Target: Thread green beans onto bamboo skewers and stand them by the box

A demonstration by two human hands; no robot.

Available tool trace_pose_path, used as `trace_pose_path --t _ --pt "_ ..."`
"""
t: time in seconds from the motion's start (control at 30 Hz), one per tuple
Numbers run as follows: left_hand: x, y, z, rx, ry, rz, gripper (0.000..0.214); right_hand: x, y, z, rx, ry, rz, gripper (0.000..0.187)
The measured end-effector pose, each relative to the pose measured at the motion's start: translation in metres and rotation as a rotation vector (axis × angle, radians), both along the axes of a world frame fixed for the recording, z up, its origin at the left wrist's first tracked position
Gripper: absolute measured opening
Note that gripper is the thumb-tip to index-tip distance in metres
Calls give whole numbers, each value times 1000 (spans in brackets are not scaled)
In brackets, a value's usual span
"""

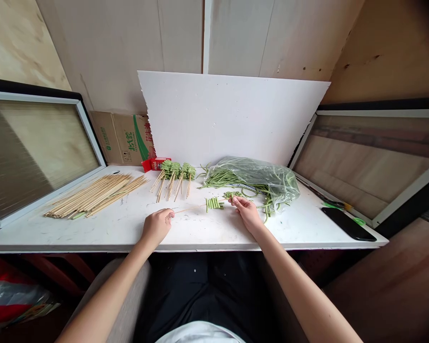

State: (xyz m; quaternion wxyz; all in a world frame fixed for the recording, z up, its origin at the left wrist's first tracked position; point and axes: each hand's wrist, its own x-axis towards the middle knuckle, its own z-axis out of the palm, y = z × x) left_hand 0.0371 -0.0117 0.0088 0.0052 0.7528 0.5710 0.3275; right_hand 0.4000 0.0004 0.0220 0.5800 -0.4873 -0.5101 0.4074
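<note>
My left hand (158,225) is closed around the blunt end of a thin bamboo skewer (189,208), held nearly level above the white table. Several short cut pieces of green bean (213,204) sit side by side across the skewer toward its right end. At that end my right hand (246,209) pinches a small piece of green bean (232,196) between thumb and fingertips. Just behind the right fingers lies a small heap of cut bean pieces (232,194), partly hidden.
Loose bamboo skewers (96,193) lie in a pile at left. Finished bean skewers (178,170) are stacked at the back beside a red packet (156,164). Long green beans spill from a clear plastic bag (268,174). At right are a black phone (347,223) and scissors (325,197).
</note>
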Motion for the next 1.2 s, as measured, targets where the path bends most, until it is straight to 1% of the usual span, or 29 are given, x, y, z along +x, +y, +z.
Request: trace_pose_path --t 0.17,0.63,0.8,1.0,1.1,1.2 --pt "-1 2 -1 18 3 -11 27 0 -1 2 -15 -31 -31 50" --pt "-1 2 -2 44 36 -26 29 -5 -4 4 -32 -51 -30 53" --pt "-1 3 -5 46 25 -34 29 -3 -3 4 -36 -28 -4 49" --pt "-2 4 -4 34 -7 -33 29 -2 -1 0 -37 -13 56 44" --pt "-2 5 -4 31 -25 -40 29 -6 -5 4 -71 54 55 44" --pt "-3 5 -4 29 -67 -42 28 -9 -8 10 -83 119 97 43"
